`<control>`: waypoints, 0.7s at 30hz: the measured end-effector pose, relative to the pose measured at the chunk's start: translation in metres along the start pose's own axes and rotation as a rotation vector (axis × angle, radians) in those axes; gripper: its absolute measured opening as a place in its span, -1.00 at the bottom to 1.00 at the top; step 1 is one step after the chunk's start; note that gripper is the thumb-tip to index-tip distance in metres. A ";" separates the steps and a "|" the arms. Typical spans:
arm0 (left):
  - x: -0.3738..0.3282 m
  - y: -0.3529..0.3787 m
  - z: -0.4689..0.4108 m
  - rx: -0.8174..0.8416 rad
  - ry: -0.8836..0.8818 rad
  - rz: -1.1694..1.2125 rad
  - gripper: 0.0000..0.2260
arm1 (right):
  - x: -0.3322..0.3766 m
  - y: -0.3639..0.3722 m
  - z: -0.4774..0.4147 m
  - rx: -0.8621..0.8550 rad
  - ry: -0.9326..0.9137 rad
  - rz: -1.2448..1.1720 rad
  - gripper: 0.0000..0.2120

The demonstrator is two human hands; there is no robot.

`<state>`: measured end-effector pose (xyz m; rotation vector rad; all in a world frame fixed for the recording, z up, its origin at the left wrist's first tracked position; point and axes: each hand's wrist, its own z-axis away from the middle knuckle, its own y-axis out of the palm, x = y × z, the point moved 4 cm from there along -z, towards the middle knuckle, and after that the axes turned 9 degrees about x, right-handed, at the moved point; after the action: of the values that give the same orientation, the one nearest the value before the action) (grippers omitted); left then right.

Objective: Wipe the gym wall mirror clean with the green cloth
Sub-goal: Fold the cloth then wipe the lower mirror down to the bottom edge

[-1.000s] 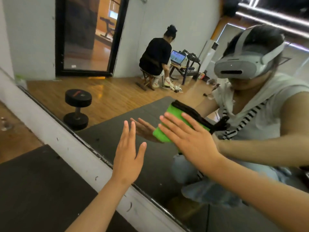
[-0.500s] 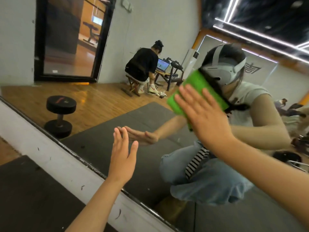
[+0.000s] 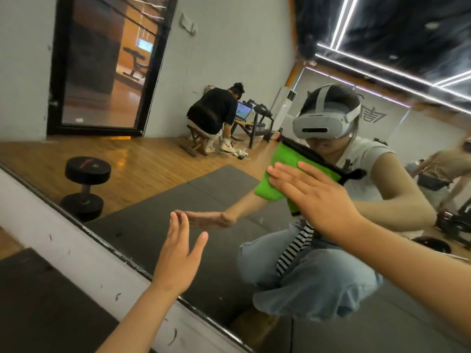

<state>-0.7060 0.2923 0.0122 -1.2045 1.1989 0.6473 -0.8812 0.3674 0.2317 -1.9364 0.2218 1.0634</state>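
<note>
The wall mirror (image 3: 158, 189) fills most of the view and reflects the gym and a crouching person in a headset. My right hand (image 3: 316, 200) lies flat with straight fingers on the green cloth (image 3: 285, 164), pressing it against the glass at centre right. The cloth has a black edge along its upper right side. My left hand (image 3: 178, 253) is lower and to the left, fingers straight and together, with its fingertips at the glass where they meet their reflection. It holds nothing.
A white ledge (image 3: 63, 248) runs diagonally under the mirror's lower edge, with a dark floor mat (image 3: 38, 301) below it. In the reflection stand a black dumbbell (image 3: 85, 187), a seated person at a laptop and a dark doorway.
My right hand first swept the cloth up and to the right across the glass, then came slightly back down. My left hand has stayed at nearly the same spot on the mirror.
</note>
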 end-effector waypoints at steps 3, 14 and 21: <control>-0.001 0.003 0.001 -0.015 0.002 -0.006 -0.21 | -0.015 -0.017 -0.041 -0.077 0.087 -0.032 -0.58; -0.028 0.002 0.011 -0.063 0.255 -0.316 -0.31 | 0.028 0.020 0.024 0.128 -0.077 -0.103 -0.59; -0.055 0.008 -0.002 -0.244 0.387 -0.455 -0.33 | -0.006 -0.009 -0.020 -0.176 0.239 -0.109 -0.64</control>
<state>-0.7299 0.3033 0.0606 -1.8003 1.1200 0.2243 -0.8690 0.3559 0.2461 -2.2091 0.1561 0.8015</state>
